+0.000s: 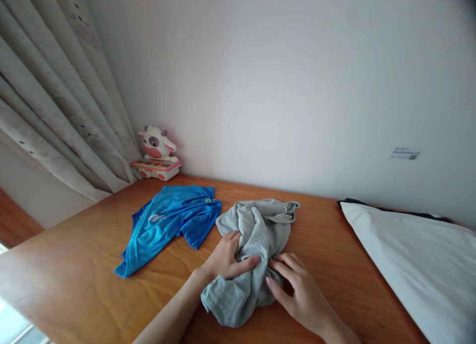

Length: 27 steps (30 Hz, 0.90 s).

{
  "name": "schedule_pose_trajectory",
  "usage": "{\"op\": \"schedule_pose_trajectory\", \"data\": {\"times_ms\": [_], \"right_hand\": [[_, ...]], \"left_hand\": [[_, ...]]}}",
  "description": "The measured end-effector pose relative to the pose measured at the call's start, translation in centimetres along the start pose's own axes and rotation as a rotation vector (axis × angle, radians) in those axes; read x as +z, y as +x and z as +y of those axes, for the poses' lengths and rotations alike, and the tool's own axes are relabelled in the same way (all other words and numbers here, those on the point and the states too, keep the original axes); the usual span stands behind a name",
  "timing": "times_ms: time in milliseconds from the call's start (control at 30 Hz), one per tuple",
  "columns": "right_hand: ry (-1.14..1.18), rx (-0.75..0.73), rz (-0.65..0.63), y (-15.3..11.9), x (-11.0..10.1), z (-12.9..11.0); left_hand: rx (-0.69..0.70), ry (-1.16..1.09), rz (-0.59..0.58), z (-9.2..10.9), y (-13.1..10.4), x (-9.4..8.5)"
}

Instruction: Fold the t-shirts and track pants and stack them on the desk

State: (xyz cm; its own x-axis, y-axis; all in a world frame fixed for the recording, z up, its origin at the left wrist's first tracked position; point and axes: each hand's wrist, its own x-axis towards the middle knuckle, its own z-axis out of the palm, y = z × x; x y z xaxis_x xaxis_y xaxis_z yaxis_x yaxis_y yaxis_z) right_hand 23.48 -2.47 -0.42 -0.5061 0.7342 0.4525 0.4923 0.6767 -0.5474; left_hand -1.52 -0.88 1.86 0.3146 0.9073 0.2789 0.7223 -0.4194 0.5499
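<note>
A crumpled grey cloth garment (256, 235) lies on the wooden table (312, 274) in front of me. On its left side rests my left hand (228, 259), thumb stretched across the fabric and fingers partly hidden in the folds. My right hand (295, 284) touches the garment's right edge, with thumb and fingers apart around a bit of the cloth. To the left, a blue shirt (174, 215) with a small white logo lies spread out in loose folds, touched by neither hand.
A cow toy with a small keyboard (158, 155) stands at the back left corner, beside a pale curtain (55, 86). At the right lies a large white cloth item (412, 250) with a dark edge. A white wall with a label (405, 153) rises behind the table.
</note>
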Motion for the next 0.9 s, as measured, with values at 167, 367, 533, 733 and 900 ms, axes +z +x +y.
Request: {"op": "schedule_pose_trajectory", "data": {"times_ms": [167,367,533,733,900], "right_hand": [[0.196,0.21,0.239,-0.2,0.0,1.8],[-0.049,0.32,0.641,-0.3,0.1,5.8],[-0.184,0.325,0.574,-0.7,-0.8,7.1],[-0.302,0.297,0.449,-1.1,-0.3,7.3],[-0.218,0.318,0.419,-1.1,-0.5,7.9]], "left_hand": [[0.178,-0.143,-0.01,0.6,0.2,0.4],[0.257,-0.319,-0.115,1.1,0.3,-0.8],[-0.094,-0.433,-0.039,0.0,0.1,-0.7],[-0.131,-0.475,0.125,-0.3,0.4,-0.1],[-0.175,-0.558,0.236,0.1,0.5,-0.8]]}}
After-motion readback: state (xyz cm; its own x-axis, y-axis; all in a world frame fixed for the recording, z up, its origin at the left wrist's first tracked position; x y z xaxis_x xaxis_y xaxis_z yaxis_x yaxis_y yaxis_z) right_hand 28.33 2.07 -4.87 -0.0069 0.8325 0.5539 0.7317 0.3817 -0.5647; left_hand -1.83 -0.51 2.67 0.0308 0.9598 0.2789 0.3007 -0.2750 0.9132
